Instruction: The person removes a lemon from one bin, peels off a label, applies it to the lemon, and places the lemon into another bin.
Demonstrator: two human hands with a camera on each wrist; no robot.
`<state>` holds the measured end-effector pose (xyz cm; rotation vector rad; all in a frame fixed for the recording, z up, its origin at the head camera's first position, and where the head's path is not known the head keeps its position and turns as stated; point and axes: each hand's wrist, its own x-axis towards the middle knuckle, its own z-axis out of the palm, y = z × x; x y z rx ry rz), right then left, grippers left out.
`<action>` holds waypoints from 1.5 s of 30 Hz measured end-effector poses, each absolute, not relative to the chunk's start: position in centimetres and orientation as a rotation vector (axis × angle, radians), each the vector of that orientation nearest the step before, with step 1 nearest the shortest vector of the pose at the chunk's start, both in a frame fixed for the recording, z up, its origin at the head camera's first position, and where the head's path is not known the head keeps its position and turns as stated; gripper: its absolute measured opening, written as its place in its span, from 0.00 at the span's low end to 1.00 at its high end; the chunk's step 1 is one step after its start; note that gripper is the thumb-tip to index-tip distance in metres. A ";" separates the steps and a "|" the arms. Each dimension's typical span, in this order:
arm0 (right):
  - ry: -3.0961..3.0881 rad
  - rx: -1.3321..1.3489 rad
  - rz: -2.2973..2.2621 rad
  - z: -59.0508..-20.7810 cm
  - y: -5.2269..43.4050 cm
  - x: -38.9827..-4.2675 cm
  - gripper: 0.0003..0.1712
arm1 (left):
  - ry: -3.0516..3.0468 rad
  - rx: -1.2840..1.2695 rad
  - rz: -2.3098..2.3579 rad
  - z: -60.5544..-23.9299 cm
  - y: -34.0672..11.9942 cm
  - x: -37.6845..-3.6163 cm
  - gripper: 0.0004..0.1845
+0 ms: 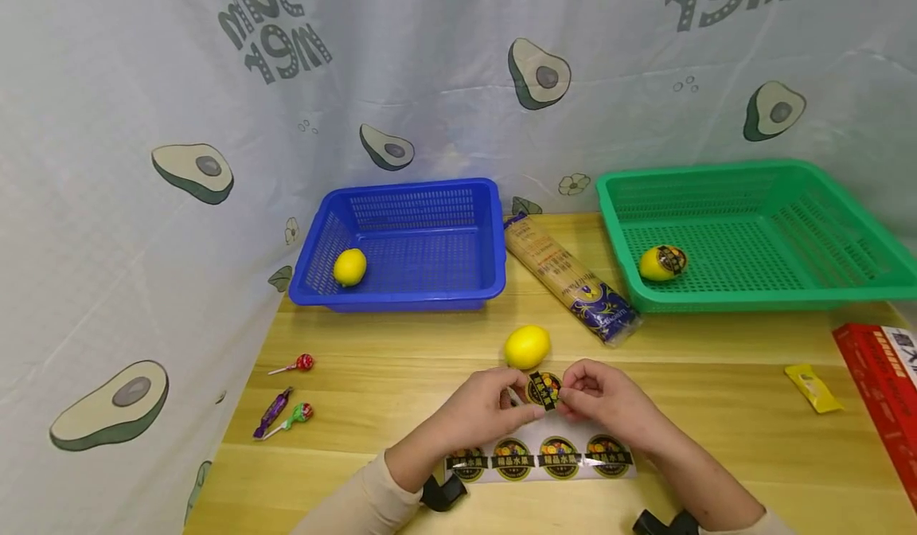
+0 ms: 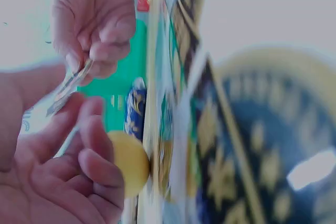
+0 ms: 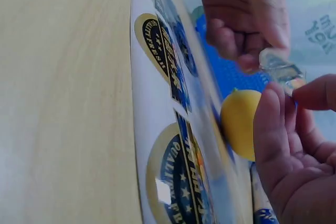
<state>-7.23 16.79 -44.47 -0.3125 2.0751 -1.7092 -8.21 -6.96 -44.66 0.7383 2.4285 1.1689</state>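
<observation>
Between both hands is a round black-and-gold fruit sticker (image 1: pixel 544 390), lifted over the sticker sheet (image 1: pixel 537 471). My left hand (image 1: pixel 494 402) pinches its left edge with thumb and forefinger. On the opposite edge, the right hand (image 1: pixel 605 400) pinches it the same way, as the left wrist view also shows. Several stickers of the same print lie in a row on the sheet's near side; the hands cover part of the sheet behind them. Just beyond the fingers, a bare lemon (image 1: pixel 527 347) rests on the table.
At the back left, a blue basket (image 1: pixel 408 300) holds a lemon (image 1: pixel 350 267). A green basket (image 1: pixel 774 300) at the back right holds a stickered lemon (image 1: pixel 655 264). Between them lies a noodle packet (image 1: pixel 569 276). Sweets (image 1: pixel 301 413) lie left; a yellow wrapper (image 1: pixel 814 388) and red box (image 1: pixel 884 392) lie right.
</observation>
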 end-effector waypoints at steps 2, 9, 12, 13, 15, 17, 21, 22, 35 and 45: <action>2.059 -0.310 -1.719 -44.3 16.8 -7.2 0.13 | 2.333 0.652 1.365 -44.5 -6.9 -8.1 0.09; 2.392 -0.354 -1.516 -43.0 15.2 -7.2 0.12 | 2.338 0.729 1.307 -44.2 -7.0 -8.2 0.05; 2.446 -0.362 -1.512 -42.8 14.6 -7.2 0.06 | 2.313 0.706 1.328 -43.9 -7.3 -8.3 0.07; 2.434 -0.332 -1.533 -42.8 14.5 -7.2 0.06 | 2.295 0.676 1.364 -43.8 -7.4 -8.4 0.08; 2.386 -0.262 -1.604 -42.7 14.3 -7.1 0.09 | 2.252 0.602 1.454 -43.8 -7.7 -8.5 0.11; 2.319 -0.192 -1.685 -42.7 14.3 -7.1 0.12 | 2.208 0.535 1.540 -43.8 -8.0 -8.8 0.12; 2.220 -0.145 -1.766 -42.7 14.4 -7.0 0.15 | 2.206 0.469 1.615 -43.8 -8.3 -9.4 0.09; 2.205 -0.132 -1.769 -42.7 14.4 -7.0 0.15 | 2.214 0.461 1.622 -43.8 -8.4 -9.5 0.08; 2.110 0.103 -1.868 -43.3 13.7 -9.0 0.18 | 2.399 0.439 1.471 -41.5 -7.2 -14.4 0.09; 2.058 0.246 -1.870 -43.9 13.2 -10.0 0.17 | 2.399 0.262 1.487 -42.6 -5.8 -15.6 0.10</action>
